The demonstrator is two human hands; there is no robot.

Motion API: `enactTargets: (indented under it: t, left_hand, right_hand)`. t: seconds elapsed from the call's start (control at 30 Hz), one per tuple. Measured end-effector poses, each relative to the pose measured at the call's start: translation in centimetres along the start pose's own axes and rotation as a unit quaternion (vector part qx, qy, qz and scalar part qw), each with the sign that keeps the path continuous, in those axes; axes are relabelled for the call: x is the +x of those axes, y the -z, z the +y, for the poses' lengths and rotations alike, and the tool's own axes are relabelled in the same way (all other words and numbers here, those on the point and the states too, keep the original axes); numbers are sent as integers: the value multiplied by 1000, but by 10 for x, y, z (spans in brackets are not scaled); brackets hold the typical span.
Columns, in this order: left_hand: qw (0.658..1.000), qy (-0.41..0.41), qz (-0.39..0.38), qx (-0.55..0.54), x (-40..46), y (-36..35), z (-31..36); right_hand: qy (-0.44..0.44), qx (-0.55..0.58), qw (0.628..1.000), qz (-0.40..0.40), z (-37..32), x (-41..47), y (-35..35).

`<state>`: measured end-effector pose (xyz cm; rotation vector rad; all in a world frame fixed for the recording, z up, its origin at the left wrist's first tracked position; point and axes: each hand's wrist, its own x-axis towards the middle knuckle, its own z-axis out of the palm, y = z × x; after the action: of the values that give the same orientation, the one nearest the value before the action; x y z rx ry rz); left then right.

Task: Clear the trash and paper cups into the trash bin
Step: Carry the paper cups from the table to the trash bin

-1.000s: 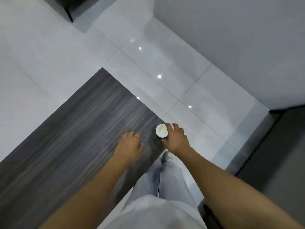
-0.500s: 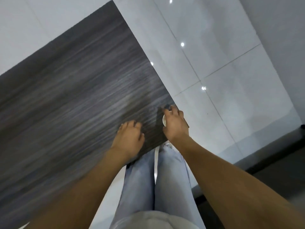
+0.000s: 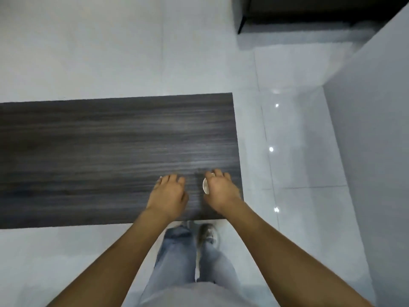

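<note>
Paper cup (image 3: 205, 185): white, held in the right hand (image 3: 221, 191) above the near right corner of the dark wood-grain table (image 3: 110, 151). Only a sliver of the rim and mouth shows past the thumb side of the hand; the body is hidden under the palm and curled fingers. Whether it has any contents cannot be told.

Handling, as judged: a light, thin-walled item that will crush or go oval under a hard squeeze. A moderate wrap around the upper wall near the stiffer rolled rim should suit. The wall is probably dry and not slippery. If liquid remains inside, tipping would spill it, so it is best kept upright until it is over the bin.

Left hand (image 3: 169, 193): hovers over the table just beside the right hand, fingers loosely curled, holding nothing visible.

Surroundings: pale glossy floor tiles (image 3: 298, 162) reflecting spot lights lie to the right of the table. A grey wall (image 3: 376, 151) rises at the far right, and dark furniture (image 3: 309, 9) stands at the top of the view. The person's jeans (image 3: 177, 262) and a shoe (image 3: 207, 233) show below the table edge.

Obstructions: no trash bin is in view, so the carry route cannot be assessed. No other trash shows on the visible tabletop.
</note>
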<state>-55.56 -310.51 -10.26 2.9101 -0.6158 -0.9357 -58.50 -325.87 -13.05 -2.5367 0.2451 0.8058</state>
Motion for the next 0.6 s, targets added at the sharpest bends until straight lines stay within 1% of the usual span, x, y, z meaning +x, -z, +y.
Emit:
enactTargets:
  t: [0.17,0.3,0.43,0.6]
  left_hand:
    - [991,99,69,-61,-74,38,-50]
    - [967,189,132,-111,-135,47,-107]
    - [934,279,170,-147,-200,39,-177]
    - [899,351,186,-183,-271,8,-267]
  right_hand:
    - [97,-72,992,-21,-100,-20,34]
    - [188,-137,972,-41,-191,-34,32]
    - [273,-202,939,-60,-289,-48,1]
    - [333,-257,902,-100,-399,-67,-62]
